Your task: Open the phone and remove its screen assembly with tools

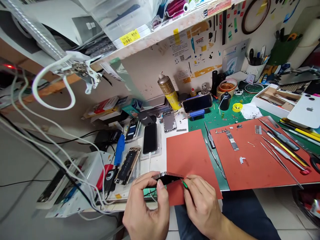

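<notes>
My left hand [147, 210] grips a dark phone [172, 176] by its left end, thumb and fingers closed on its edges. The phone is tilted edge-on above the near part of the red mat [190, 150], so most of its face is hidden. At its right corner, my right hand [202, 200] pinches a thin tool with a green tip or handle [184, 184]. That tool meets the phone's edge; its exact kind is not clear.
Right of me, tweezers [282, 163], pens and a slim circuit board [232, 140] lie on a second red mat. Opened phones, including one with its battery showing [128, 165], and white cables crowd the left. A spray can [169, 90] stands behind; a shelf overhangs.
</notes>
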{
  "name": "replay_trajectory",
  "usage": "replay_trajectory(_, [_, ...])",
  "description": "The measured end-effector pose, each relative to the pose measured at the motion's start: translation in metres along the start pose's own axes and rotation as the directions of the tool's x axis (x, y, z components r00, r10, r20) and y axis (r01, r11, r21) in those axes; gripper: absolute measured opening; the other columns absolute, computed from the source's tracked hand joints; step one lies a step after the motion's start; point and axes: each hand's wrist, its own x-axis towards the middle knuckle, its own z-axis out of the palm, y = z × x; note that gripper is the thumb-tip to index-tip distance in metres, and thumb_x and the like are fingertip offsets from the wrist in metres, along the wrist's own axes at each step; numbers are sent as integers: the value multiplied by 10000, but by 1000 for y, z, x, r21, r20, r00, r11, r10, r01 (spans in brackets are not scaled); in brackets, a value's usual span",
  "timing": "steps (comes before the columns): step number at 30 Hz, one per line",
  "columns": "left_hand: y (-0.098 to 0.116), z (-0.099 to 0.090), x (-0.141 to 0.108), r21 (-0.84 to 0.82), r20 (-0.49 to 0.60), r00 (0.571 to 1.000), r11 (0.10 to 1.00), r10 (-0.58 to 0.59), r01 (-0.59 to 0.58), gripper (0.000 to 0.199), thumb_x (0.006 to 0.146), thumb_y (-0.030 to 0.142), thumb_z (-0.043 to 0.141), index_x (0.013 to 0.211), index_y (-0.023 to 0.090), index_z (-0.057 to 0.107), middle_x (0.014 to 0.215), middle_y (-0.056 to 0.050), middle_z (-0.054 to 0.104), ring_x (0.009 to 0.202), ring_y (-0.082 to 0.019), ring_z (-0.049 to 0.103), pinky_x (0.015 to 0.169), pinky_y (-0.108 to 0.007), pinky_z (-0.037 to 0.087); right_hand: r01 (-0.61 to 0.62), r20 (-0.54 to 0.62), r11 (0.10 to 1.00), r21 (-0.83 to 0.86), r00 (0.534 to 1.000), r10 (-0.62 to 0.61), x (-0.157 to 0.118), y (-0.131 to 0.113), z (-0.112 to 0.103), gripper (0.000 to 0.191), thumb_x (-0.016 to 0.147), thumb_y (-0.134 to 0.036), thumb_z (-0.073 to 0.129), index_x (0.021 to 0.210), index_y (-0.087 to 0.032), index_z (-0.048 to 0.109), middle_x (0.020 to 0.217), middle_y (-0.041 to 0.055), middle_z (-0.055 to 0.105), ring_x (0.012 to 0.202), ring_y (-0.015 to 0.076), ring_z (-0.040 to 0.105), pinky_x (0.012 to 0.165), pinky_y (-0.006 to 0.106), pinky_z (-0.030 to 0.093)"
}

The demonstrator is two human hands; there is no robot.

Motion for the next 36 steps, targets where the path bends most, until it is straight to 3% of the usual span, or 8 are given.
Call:
replay_trajectory(5, [-3, 3, 5, -2, 6, 1000, 1000, 22, -22, 36, 1011, 219, 615, 982, 231, 597, 1061, -51, 737, 1005, -167, 719, 941, -295, 531, -52, 50, 998, 39, 998, 50, 3, 7, -14, 503, 1000, 47, 503, 1467, -121, 582, 946, 104, 729, 792, 218, 735, 703, 353, 643])
replay_trajectory(10, [-7, 3, 9, -65, 33, 999, 998, 13, -11, 49, 1020, 218, 608, 975, 234, 599, 1075, -46, 731, 1012, -155, 707, 941, -277, 520, -99, -40, 995, -24, 994, 98, 5, -5, -8, 388, 1039, -28, 540, 1408, -123, 614, 1107, 146, 729, 999, 243, 750, 815, 348, 654])
replay_trajectory(14, [-11, 1, 15, -56, 84, 996, 998, -15, 19, 62, 1046, 250, 576, 991, 243, 605, 1094, -41, 736, 1037, -161, 710, 939, -280, 517, -136, -37, 983, -121, 991, 132, 0, -23, 17, 710, 1079, -430, 598, 1623, -36, 369, 1409, 279, 614, 1297, 378, 642, 957, 507, 657])
replay_trajectory(17, [-13, -1, 22, -34, 141, 990, 999, -23, 28, 96, 1062, 307, 556, 1018, 247, 617, 1081, -38, 748, 1017, -174, 721, 899, -290, 525, -160, -28, 976, -149, 987, 158, -2, -34, 40, 906, 1079, -622, 469, 1701, -34, 175, 1484, 310, 536, 1350, 429, 588, 949, 583, 655])
replay_trajectory(25, [-2, 0, 42, -20, 265, 963, 998, -54, 62, 240, 1091, 423, 452, 1039, 236, 593, 1004, -51, 730, 950, -235, 713, 826, -364, 509, -263, -99, 940, -218, 964, 246, 9, -42, 79, 699, 1113, -408, 376, 1688, -57, 189, 1372, 331, 541, 1205, 433, 658, 847, 599, 660])
replay_trajectory(32, [-15, -14, 56, -77, 408, 902, 978, -145, 192, 335, 1102, 481, 383, 1045, 239, 608, 961, -43, 725, 908, -239, 702, 809, -362, 479, -148, 122, 985, -85, 980, 157, 25, -33, 44, 755, 1064, -463, 538, 1667, -131, 227, 1406, 279, 520, 1232, 445, 655, 863, 620, 665])
replay_trajectory(34, [-27, -20, 53, -129, 440, 879, 956, -184, 264, 352, 1103, 500, 378, 1067, 244, 617, 927, -26, 719, 876, -223, 693, 794, -345, 478, -46, 280, 994, -99, 957, 72, 39, -22, 24, 821, 992, -330, 651, 1671, -161, 222, 1420, 253, 529, 1227, 432, 664, 875, 596, 669])
replay_trajectory(36, [-42, -23, 44, -185, 484, 844, 916, -230, 356, 386, 1102, 532, 366, 1039, 252, 624, 852, 0, 694, 801, -201, 668, 748, -324, 477, 85, 451, 987, -134, 892, -16, 58, -8, 4, 903, 887, -175, 691, 1666, -167, 234, 1403, 233, 549, 1141, 406, 706, 828, 552, 682])
